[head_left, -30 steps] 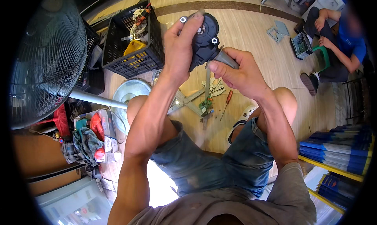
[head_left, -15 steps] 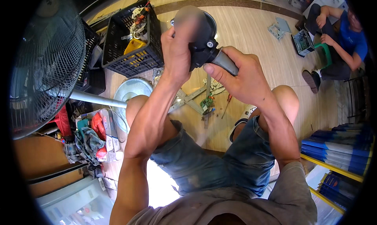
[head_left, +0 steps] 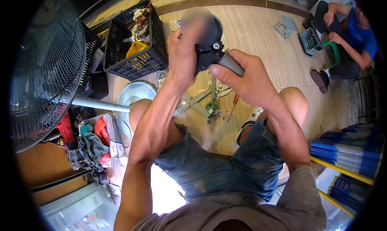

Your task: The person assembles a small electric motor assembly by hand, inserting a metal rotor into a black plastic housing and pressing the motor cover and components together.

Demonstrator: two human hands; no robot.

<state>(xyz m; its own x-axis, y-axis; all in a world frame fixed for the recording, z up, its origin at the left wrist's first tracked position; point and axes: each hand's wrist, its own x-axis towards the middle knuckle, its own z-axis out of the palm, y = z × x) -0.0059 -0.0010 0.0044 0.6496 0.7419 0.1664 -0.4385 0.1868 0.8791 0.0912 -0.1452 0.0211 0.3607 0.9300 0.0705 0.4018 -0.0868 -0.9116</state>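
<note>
Held up in front of me is a black, rounded fan motor [head_left: 206,47] with a bolt on its side and a grey tapered neck [head_left: 231,64]. My left hand [head_left: 181,57] grips the motor from its left side; a blurred patch covers the thumb end of that hand. Around the grey neck closes my right hand [head_left: 256,77], its thumb lying along the near side. On the floor below are crossed metal strips [head_left: 195,104], a small green circuit board [head_left: 212,106] and a screwdriver [head_left: 233,106] with a red handle.
At left stand a wire-guarded fan [head_left: 48,73] and a black plastic crate [head_left: 133,63] holding tools and a yellow item. A round metal base [head_left: 137,89] sits by my left knee. A seated co-worker [head_left: 358,37] handles an opened electronic box [head_left: 310,43]. Blue-and-white stacks [head_left: 342,150] fill a shelf at right.
Both hands keep their hold on the fan motor, which stays nearly in place. The fan guard at the left edge has shifted slightly left and downward in the view.
</note>
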